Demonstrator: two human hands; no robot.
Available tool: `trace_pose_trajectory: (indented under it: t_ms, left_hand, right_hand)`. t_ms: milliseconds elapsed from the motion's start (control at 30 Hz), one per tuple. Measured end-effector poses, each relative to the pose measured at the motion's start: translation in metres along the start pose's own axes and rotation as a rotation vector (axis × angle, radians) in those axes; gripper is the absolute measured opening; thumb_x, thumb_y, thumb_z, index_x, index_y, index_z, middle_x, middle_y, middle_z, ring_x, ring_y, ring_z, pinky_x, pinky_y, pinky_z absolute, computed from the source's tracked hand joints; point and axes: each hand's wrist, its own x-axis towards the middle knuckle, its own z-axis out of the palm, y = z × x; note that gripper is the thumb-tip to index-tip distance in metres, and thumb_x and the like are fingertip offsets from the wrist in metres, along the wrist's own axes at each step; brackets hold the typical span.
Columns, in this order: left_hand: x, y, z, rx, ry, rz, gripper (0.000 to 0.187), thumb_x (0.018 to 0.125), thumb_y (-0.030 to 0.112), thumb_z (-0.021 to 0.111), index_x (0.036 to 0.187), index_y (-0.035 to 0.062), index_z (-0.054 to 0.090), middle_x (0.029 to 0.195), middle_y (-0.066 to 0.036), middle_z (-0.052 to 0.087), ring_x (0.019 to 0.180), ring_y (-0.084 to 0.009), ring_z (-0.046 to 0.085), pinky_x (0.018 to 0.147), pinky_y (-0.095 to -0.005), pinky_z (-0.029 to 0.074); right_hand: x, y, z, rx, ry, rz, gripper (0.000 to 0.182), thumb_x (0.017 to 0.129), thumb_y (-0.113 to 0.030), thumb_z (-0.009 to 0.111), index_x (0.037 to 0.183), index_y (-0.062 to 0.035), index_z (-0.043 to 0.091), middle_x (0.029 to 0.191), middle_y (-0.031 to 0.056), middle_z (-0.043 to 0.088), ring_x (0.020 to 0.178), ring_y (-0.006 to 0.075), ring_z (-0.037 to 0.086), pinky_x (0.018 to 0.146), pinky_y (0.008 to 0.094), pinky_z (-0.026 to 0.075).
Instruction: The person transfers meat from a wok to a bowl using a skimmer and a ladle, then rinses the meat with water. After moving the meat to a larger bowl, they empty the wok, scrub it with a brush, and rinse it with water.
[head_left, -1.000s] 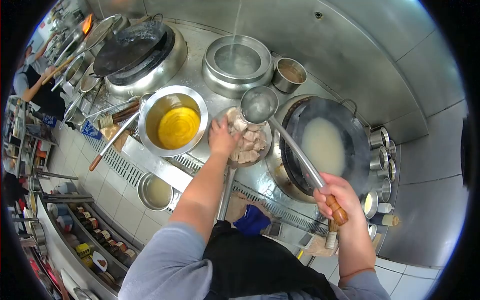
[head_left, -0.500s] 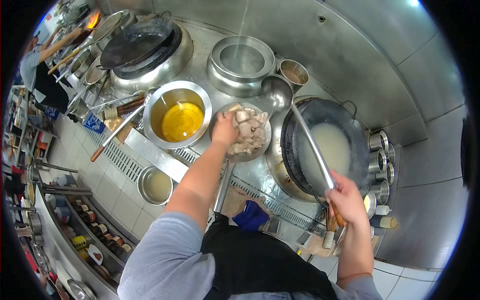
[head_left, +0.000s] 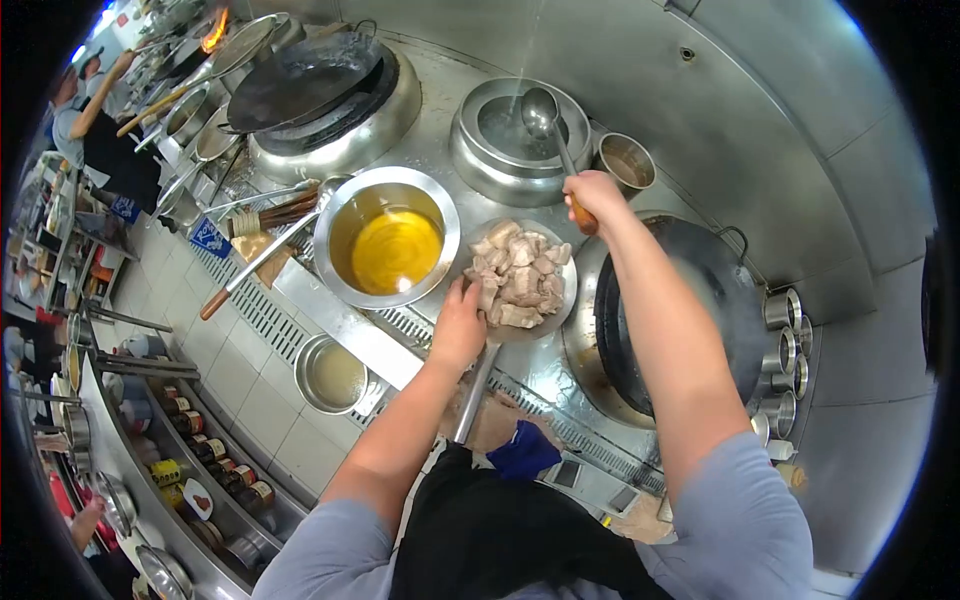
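Observation:
My right hand (head_left: 595,203) is wrapped round the wooden grip of a steel ladle (head_left: 566,150). The ladle's bowl is over the round metal water pot (head_left: 468,150). My left hand (head_left: 460,325) is at the left edge of a heap of pale meat chunks (head_left: 522,270), fingers stretched out against the pieces. The meat lies in a shallow, long-handled metal vessel (head_left: 568,290), its handle pointing toward my apron. To the left is a steel pot (head_left: 330,235) of yellow oil. A dark wok (head_left: 715,260) of cloudy liquid sits on the right burner, partly behind my right arm.
A small metal pot (head_left: 627,165) stands beside the water pot. Another dark wok (head_left: 300,85) rests on the far-left burner. A blue cloth (head_left: 525,450) lies at the front edge. Steel cups (head_left: 782,350) line the right side. Other people work at the far left, near a flame.
The ladle went from above the right wok to over the water pot, with my right hand moving up and left. My left hand slid from on top of the meat to its lower left edge.

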Motion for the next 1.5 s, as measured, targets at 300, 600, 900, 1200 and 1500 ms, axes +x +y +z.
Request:
trace_pose_trajectory:
  t_ms: [300,600,900,1200,1500]
  left_hand:
    - [-0.012,-0.010,-0.020,0.053,0.175,0.266,0.023,0.075,-0.001,0.058,0.098,-0.0005,0.062,0.105,-0.017,0.062,0.097,-0.0352,0.059,0.086,-0.0427,0.048]
    - [0.004,0.030,0.034,0.316,-0.162,0.321,0.029,0.081,0.026,0.065,0.100,0.0029,0.061,0.111,-0.013,0.055,0.107,-0.0292,0.051,0.096,-0.0405,0.040]
    - [0.042,0.030,0.057,0.083,-0.028,0.220,0.041,0.078,0.015,0.064,0.116,0.0038,0.053,0.099,-0.017,0.057,0.102,-0.0363,0.053,0.088,-0.0439,0.045]
    - [0.119,0.060,0.038,0.520,-0.403,0.226,0.045,0.077,0.011,0.063,0.122,0.0080,0.056,0.124,-0.020,0.052,0.113,-0.0347,0.053,0.093,-0.0421,0.045]
    - [0.057,0.047,0.040,1.003,-0.459,0.750,0.046,0.082,0.023,0.056,0.124,0.0032,0.055,0.127,-0.019,0.053,0.116,-0.0353,0.051,0.100,-0.0441,0.039]
  right_hand:
    - [0.030,0.018,0.010,1.118,-0.441,0.434,0.009,0.081,-0.008,0.052,0.076,-0.0045,0.045,0.065,0.0036,0.050,0.050,0.0119,0.049,0.043,0.0257,0.036]
    - [-0.126,0.012,-0.043,1.293,-0.546,0.264,0.033,0.089,-0.013,0.045,0.114,0.0098,0.048,0.071,0.0033,0.050,0.050,0.0116,0.046,0.040,0.0262,0.039]
    - [-0.270,0.008,-0.091,1.070,-0.314,0.311,0.042,0.087,-0.009,0.042,0.127,0.0030,0.045,0.069,0.0056,0.048,0.041,0.0127,0.044,0.033,0.0283,0.038]
    - [-0.340,0.016,-0.111,0.593,-0.162,0.369,0.047,0.081,-0.002,0.048,0.128,0.0009,0.047,0.065,0.0061,0.051,0.039,0.0132,0.048,0.034,0.0256,0.039]
    - [-0.357,0.027,-0.105,-0.040,-0.031,0.198,0.060,0.080,0.004,0.048,0.140,-0.0041,0.042,0.064,0.0004,0.050,0.043,0.0086,0.046,0.040,0.0235,0.040]
